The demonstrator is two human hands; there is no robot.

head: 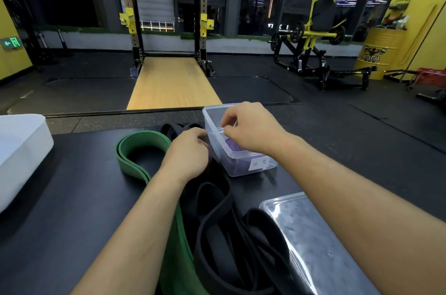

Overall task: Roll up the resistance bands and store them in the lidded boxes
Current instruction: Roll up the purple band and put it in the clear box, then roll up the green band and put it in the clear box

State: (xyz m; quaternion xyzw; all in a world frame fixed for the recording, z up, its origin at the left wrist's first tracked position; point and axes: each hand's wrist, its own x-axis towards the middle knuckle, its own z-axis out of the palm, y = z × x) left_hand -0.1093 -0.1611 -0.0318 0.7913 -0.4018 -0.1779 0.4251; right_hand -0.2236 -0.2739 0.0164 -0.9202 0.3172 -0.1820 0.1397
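One purple band [233, 147] coiled inside clear box [207, 113], box standing on surface [72, 198]. Right grip [251, 128] over box opening, fingers curled, thumb against forefinger; held item, if any, not discernible. Left grip [188, 152] against box left wall; closure not discernible. Black bands [217, 210] loose in front of box, green band [130, 150] left of box, clear lid [313, 234] front-right, white box [21, 150] far left.
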